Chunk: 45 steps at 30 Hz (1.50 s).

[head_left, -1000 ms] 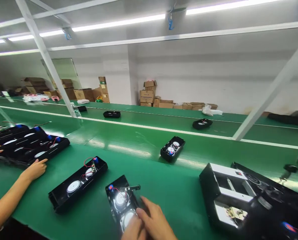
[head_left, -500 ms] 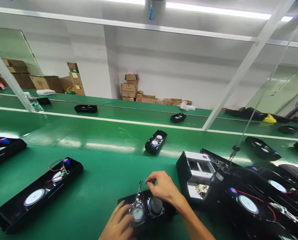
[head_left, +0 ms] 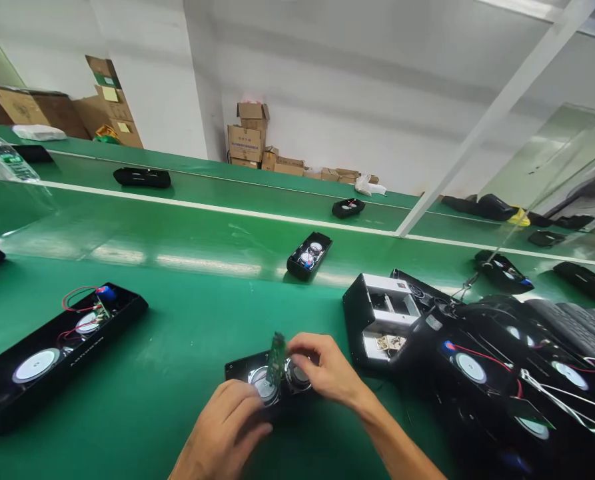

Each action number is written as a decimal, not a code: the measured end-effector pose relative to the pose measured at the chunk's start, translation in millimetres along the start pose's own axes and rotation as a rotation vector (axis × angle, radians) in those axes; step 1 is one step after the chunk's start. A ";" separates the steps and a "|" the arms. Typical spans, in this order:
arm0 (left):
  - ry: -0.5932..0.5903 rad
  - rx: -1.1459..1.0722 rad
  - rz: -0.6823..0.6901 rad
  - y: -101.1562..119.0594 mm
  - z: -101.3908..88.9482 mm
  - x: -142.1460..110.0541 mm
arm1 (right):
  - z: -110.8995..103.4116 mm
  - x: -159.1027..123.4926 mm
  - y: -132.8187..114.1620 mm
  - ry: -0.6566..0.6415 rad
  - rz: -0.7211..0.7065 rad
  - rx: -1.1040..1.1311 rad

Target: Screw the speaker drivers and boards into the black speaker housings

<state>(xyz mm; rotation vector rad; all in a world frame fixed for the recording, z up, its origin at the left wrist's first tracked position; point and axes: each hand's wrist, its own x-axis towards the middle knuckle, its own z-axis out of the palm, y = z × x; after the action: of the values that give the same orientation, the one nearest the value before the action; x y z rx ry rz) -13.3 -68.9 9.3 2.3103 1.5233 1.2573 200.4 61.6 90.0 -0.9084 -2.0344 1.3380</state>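
A short black speaker housing [head_left: 242, 367] with two round drivers lies on the green bench in front of me. My right hand [head_left: 327, 370] rests over its right end, fingers curled, pinching a small green circuit board [head_left: 276, 357] that stands upright above the drivers. My left hand [head_left: 224, 430] grips the near left edge of the housing, fingers closed around it.
A long black speaker shell [head_left: 52, 353] with red wires lies at the left. A black jig box [head_left: 380, 320] and a pile of wired speaker shells [head_left: 507, 373] crowd the right. More shells [head_left: 308, 255] sit on the green conveyor [head_left: 187, 233] beyond. Cardboard boxes [head_left: 247, 137] line the far wall.
The view has tilted down and turned right. The circuit board now stands upright in my right fingers, and my left hand has closed onto the housing's edge.
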 end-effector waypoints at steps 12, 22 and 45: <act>0.052 -0.022 0.131 9.6 -7.8 15.6 | 44.5 37.8 -0.5 0.146 0.275 -0.055; 0.009 -0.002 -0.155 7.9 -7.0 3.8 | -10.9 -26.6 9.3 -0.205 -0.237 -0.295; -0.222 0.058 -0.104 3.3 5.2 22.5 | 9.2 -15.9 -15.0 -0.575 -0.171 -0.758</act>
<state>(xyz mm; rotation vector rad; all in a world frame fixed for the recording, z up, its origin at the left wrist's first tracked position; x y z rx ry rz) -3.9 -50.6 20.5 2.2816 1.5981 0.9091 200.1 39.8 99.5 -0.6401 -3.0904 0.7661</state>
